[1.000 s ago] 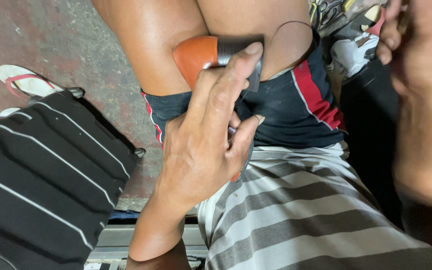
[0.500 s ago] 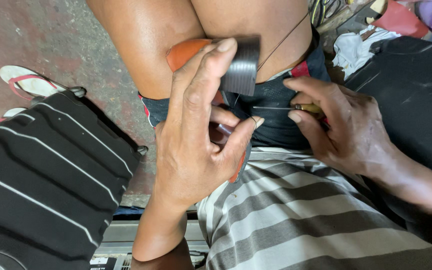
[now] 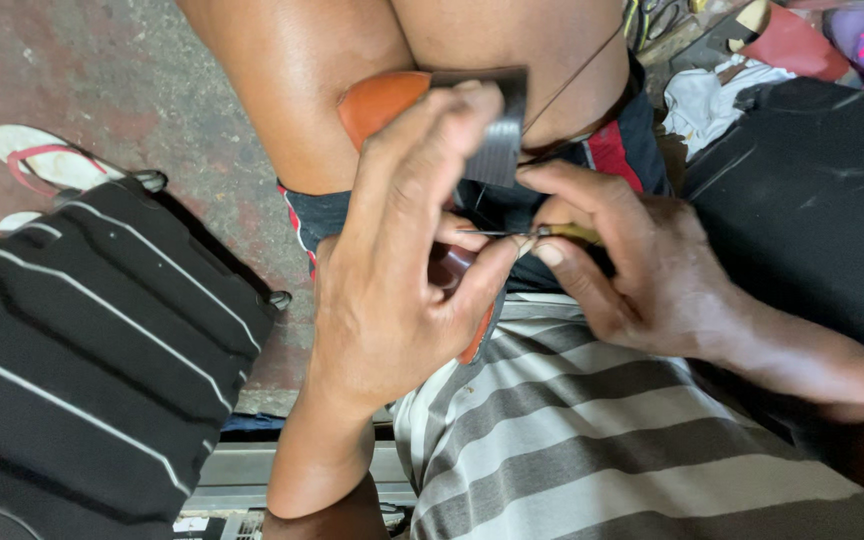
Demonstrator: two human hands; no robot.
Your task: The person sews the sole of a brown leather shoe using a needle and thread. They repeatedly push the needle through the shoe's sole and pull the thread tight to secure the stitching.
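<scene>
Left hand (image 3: 392, 290): closed around an orange shoe (image 3: 382, 100) with dark ribbed sole, pressed between the knees.
Right hand (image 3: 632, 265): fingers pinch a yellow-handled awl (image 3: 527, 233), its tip at the shoe.
Thread (image 3: 577, 75): runs up from the shoe.
Floor: a sandal (image 3: 37, 160).

The left hand (image 3: 392, 270) clasps an orange-brown shoe (image 3: 382, 100) wedged between the person's bare knees, its fingers (image 3: 452, 130) spread over the dark ribbed sole (image 3: 500, 150) and the thumb pressed at the lower edge. The right hand (image 3: 642, 265) pinches a thin awl (image 3: 512, 233) with a yellowish handle, its metal tip pointing left and meeting the left thumb beside the shoe. A thread (image 3: 577, 75) runs up from the shoe across the right thigh. Striped grey shorts (image 3: 592, 440) cover the lap. A black striped suitcase (image 3: 82, 340) stands to the left, just beside a red-strapped sandal (image 3: 42, 160) on the floor (image 3: 132, 80).
</scene>
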